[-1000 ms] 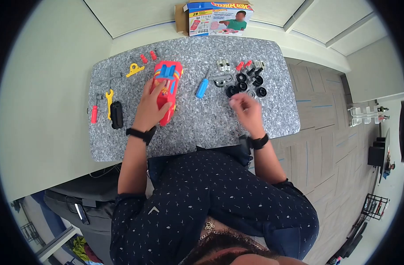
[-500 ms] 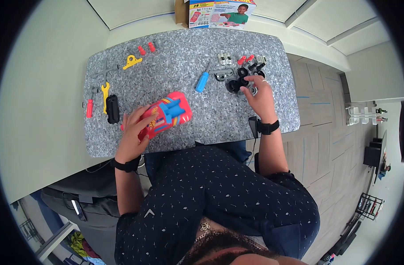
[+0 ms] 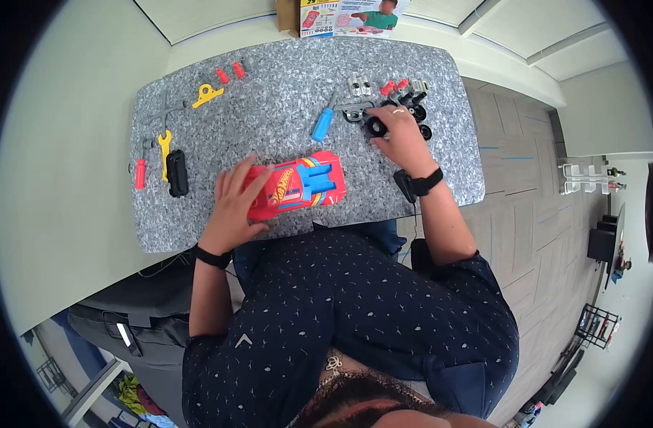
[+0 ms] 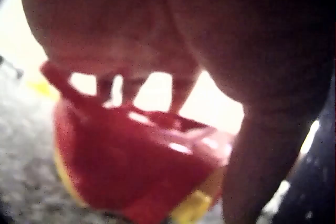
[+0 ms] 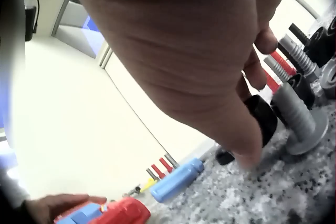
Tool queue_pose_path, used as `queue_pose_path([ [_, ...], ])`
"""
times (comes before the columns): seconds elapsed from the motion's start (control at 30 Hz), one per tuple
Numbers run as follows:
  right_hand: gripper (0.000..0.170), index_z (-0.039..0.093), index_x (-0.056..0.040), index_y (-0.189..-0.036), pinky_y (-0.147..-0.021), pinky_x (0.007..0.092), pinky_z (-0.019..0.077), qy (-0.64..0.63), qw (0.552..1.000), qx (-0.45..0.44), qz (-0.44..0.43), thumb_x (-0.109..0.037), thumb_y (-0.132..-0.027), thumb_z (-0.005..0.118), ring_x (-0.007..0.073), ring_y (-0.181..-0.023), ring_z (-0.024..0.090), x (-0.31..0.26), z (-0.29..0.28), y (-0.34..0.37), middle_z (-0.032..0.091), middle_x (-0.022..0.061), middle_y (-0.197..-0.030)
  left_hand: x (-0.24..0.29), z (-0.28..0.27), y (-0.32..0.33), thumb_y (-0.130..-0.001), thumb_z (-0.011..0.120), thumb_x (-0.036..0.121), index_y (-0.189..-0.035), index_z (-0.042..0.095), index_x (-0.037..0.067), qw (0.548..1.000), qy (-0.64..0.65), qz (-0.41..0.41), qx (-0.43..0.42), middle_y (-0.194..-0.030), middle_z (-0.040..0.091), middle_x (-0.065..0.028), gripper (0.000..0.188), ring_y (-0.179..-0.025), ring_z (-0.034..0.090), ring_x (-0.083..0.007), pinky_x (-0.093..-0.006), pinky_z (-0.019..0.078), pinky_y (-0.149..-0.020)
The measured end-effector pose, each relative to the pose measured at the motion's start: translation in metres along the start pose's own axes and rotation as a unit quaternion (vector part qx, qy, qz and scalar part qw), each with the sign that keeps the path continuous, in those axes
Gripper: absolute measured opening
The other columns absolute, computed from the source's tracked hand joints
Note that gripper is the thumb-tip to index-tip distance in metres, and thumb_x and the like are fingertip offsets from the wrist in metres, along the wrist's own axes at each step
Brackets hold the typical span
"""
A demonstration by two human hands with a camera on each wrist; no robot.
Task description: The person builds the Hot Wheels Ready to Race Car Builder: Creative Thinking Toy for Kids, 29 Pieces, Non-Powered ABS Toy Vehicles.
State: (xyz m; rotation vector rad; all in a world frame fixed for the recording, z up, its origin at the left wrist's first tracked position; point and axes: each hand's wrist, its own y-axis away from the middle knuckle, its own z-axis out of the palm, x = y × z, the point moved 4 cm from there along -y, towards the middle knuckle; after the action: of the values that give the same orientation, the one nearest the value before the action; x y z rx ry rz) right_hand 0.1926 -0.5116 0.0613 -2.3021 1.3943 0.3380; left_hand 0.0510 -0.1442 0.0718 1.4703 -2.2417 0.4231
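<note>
A red toy car [image 3: 287, 192] with blue and yellow trim lies lengthwise across the near middle of the table. My left hand [image 3: 233, 203] rests over its left end, fingers spread across the red body and thumb along the near side. In the left wrist view the palm hangs over the red car body [image 4: 131, 166]. At the parts on the right, my right hand [image 3: 403, 139] pinches a black wheel [image 3: 376, 127] between thumb and fingers. The right wrist view shows that wheel [image 5: 264, 116] behind the thumb, low over the tabletop, beside a grey bolt [image 5: 295, 111].
A blue screwdriver [image 3: 323, 125] lies left of the grey part [image 3: 355, 110]. Red bolts [image 3: 394, 87] and more wheels [image 3: 417, 113] surround the right hand. Along the left lie a yellow wrench [image 3: 164, 153], a black part [image 3: 176, 173] and a red-handled tool [image 3: 140, 173]. A box [image 3: 351, 18] stands behind.
The toy car has been turned from pointing away to lying crosswise, and drawn nearer with the left hand. The right hand moved over the wheels and took hold of a black one.
</note>
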Motion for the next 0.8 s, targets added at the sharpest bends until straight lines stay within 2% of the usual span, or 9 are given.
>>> queue_pose_path([
  [0.07,0.062,0.074,-0.0091,-0.139,-0.096,0.0389,0.0600,-0.180,0.983,0.003,0.049,0.001,-0.081,0.093,0.0259,-0.115,0.073,-0.016,-0.027,-0.003,0.074,0.0083,-0.120,-0.022,0.000,0.009,-0.061,0.102,0.012,-0.170,0.053,0.020,1.000,0.012,-0.014,0.019,-0.178,0.041,-0.0162,0.120,-0.163,0.040,-0.0418,-0.0592,0.0301,-0.135],
  [0.17,0.058,0.071,-0.0041,-0.142,-0.089,0.0351,0.0628,-0.465,0.882,0.039,0.067,0.010,-0.088,0.087,0.0190,-0.114,0.074,-0.023,-0.021,0.018,0.071,0.0043,-0.119,-0.040,0.009,0.028,-0.061,0.102,0.010,-0.168,0.056,0.019,0.996,0.074,-0.034,0.024,-0.174,0.047,-0.0169,0.117,-0.158,0.047,-0.0419,-0.0546,0.0384,-0.132],
  [0.2,0.054,0.069,-0.0010,-0.140,-0.101,0.0370,0.0611,-0.537,0.839,0.028,0.085,0.011,-0.091,0.086,0.0174,-0.122,0.071,-0.026,-0.018,0.023,0.071,0.0039,-0.126,-0.042,0.011,0.030,-0.063,0.101,0.012,-0.166,0.057,0.018,0.996,0.083,-0.020,0.025,-0.172,0.049,-0.0168,0.112,-0.155,0.049,-0.0421,-0.0542,0.0407,-0.130],
  [0.3,0.053,0.067,-0.0010,-0.137,-0.108,0.0376,0.0576,-0.596,0.802,0.019,0.028,0.009,-0.089,0.089,0.0184,-0.125,0.072,-0.051,-0.012,0.032,0.073,0.0082,-0.133,-0.030,0.004,0.023,-0.071,0.097,0.020,-0.161,0.063,0.015,0.992,0.117,0.025,0.040,-0.166,0.056,-0.0170,0.096,-0.150,0.054,-0.0423,-0.0525,0.0454,-0.126],
  [0.37,0.052,0.068,-0.0033,-0.131,-0.112,0.0400,0.0550,-0.568,0.823,0.005,0.000,0.001,-0.086,0.095,0.0201,-0.128,0.071,-0.075,-0.011,0.038,0.075,0.0149,-0.138,-0.023,0.002,0.016,-0.077,0.094,0.027,-0.157,0.066,0.011,0.985,0.152,0.057,0.065,-0.162,0.060,-0.0177,0.086,-0.149,0.055,-0.0419,-0.0509,0.0459,-0.125],
  [0.43,0.050,0.070,-0.0078,-0.124,-0.113,0.0437,0.0525,-0.509,0.859,0.021,-0.061,-0.009,-0.084,0.100,0.0246,-0.127,0.073,-0.105,-0.016,0.040,0.079,0.0115,-0.133,-0.019,0.006,0.007,-0.081,0.091,0.033,-0.154,0.067,0.009,0.982,0.167,0.059,0.068,-0.158,0.063,-0.0179,0.081,-0.146,0.059,-0.0415,-0.0503,0.0476,-0.123],
  [0.53,0.048,0.072,-0.0130,-0.117,-0.116,0.0491,0.0482,-0.316,0.927,0.021,-0.198,-0.023,-0.081,0.102,0.0303,-0.130,0.072,-0.142,-0.013,0.037,0.081,0.0062,-0.130,-0.014,0.018,-0.002,-0.083,0.088,0.038,-0.151,0.069,0.004,0.974,0.208,0.046,0.072,-0.153,0.068,-0.0211,0.078,-0.139,0.066,-0.0429,-0.0510,0.0508,-0.119],
  [0.63,0.049,0.074,-0.0168,-0.115,-0.117,0.0522,0.0441,-0.253,0.946,0.002,-0.204,-0.032,-0.078,0.102,0.0319,-0.135,0.068,-0.159,0.005,0.036,0.080,0.0005,-0.131,-0.013,0.028,-0.009,-0.086,0.087,0.043,-0.147,0.070,0.002,0.966,0.242,0.053,0.077,-0.148,0.071,-0.0226,0.076,-0.134,0.070,-0.0433,-0.0513,0.0531,-0.116],
  [0.8,0.068,0.076,-0.0183,-0.139,-0.113,0.0519,0.0421,-0.184,0.961,-0.006,-0.205,-0.029,-0.075,0.098,0.0282,-0.132,0.066,-0.160,0.021,0.030,0.079,-0.0028,-0.132,-0.017,0.025,-0.011,-0.081,0.097,0.053,-0.147,0.070,0.001,0.955,0.284,0.053,0.061,-0.144,0.073,-0.0207,0.088,-0.133,0.071,-0.0403,-0.0498,0.0541,-0.115],
])
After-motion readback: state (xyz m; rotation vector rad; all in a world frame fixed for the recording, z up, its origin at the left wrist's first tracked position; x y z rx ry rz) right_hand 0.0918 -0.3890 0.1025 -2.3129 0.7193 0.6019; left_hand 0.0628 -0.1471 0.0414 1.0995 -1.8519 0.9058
